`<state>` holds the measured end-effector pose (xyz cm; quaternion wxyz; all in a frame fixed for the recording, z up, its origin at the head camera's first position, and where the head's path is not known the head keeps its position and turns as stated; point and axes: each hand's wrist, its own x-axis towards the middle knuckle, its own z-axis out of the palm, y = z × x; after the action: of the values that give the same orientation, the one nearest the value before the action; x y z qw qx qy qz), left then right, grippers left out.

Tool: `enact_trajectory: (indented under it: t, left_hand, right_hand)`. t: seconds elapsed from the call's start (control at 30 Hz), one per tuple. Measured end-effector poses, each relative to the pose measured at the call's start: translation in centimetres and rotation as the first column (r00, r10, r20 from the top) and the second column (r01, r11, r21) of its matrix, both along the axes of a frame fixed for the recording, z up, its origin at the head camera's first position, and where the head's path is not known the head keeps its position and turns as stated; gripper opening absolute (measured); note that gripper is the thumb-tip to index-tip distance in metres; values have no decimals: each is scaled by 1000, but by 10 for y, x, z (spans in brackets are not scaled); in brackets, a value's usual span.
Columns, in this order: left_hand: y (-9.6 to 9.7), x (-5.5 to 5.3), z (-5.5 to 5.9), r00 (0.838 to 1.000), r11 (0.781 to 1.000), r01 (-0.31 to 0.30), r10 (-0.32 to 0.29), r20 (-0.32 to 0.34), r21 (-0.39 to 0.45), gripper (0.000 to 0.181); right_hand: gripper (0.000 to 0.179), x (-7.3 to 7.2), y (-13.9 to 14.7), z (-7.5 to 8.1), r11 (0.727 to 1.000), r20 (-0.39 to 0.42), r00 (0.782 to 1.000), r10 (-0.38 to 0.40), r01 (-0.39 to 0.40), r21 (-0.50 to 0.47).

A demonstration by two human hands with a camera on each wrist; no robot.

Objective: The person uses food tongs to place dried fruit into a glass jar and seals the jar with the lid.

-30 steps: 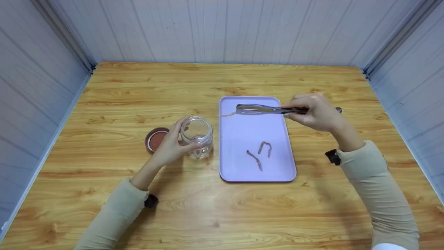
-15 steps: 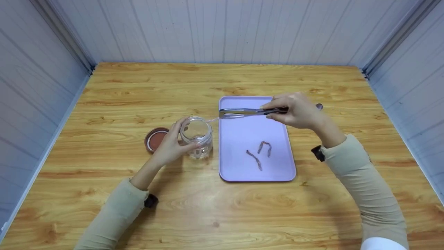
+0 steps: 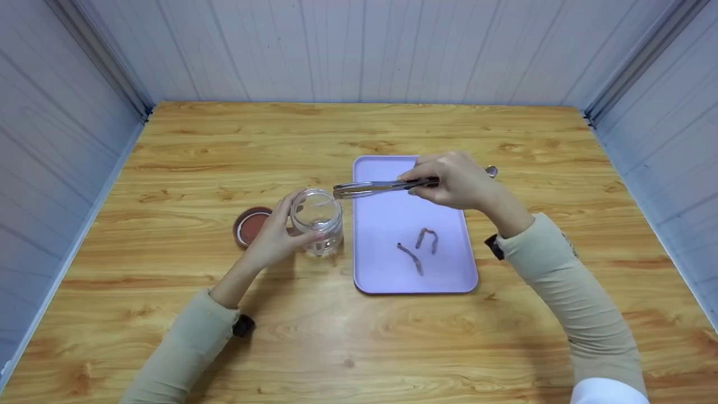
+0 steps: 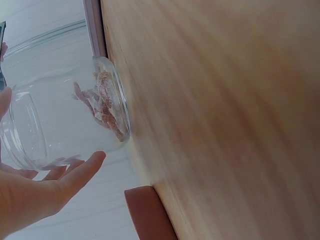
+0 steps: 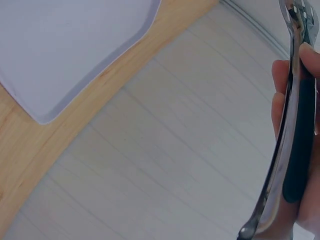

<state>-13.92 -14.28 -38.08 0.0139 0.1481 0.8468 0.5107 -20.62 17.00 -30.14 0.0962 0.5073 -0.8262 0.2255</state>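
My left hand (image 3: 283,233) grips the side of a clear glass jar (image 3: 318,247), which stands upright with its mouth open. Several brown, wrinkled dried strips (image 4: 105,107) lie at the jar's bottom in the left wrist view. My right hand (image 3: 451,179) holds metal tongs (image 3: 376,188) with dark grips, pressed nearly together; their slotted tips are right at the jar's rim. A thin pale strip, seen earlier in those tips, is hardly visible at the jar's mouth now. On the lilac tray (image 3: 381,224) lie one bent strip (image 3: 427,232) and one straighter strip (image 3: 410,259).
A reddish-brown lid (image 3: 251,225) lies inside-up on the wooden table (image 3: 348,342), left of the jar and partly behind my left hand. The tray stands just right of the jar. Pale panel walls (image 3: 359,50) close off the back and both sides.
My right hand has moved left, carrying the tongs and a thin strip from over the tray to the jar's mouth. My left hand and the jar have stayed in place.
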Motion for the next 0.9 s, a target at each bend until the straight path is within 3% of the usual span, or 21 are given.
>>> enact_trajectory:
  t: [0.13,0.2,0.4,0.9]
  left_hand:
    - [0,1,1,1000,1000,1,-1,2,-1,82]
    - [3,5,12,1000,1000,0,0,19,1,81]
    - [5,7,15,999,1000,-12,13,30,-8,81]
    - [3,6,13,1000,1000,5,-5,3,3,80]
  right_hand:
    - [20,2,-6,-3,1000,4,1000,-8,8,22]
    - [20,3,-7,-5,1000,6,1000,-12,12,23]
    - [21,3,-8,-7,1000,-2,1000,-17,17,8]
    - [24,4,23,-7,994,15,997,-79,80,-75]
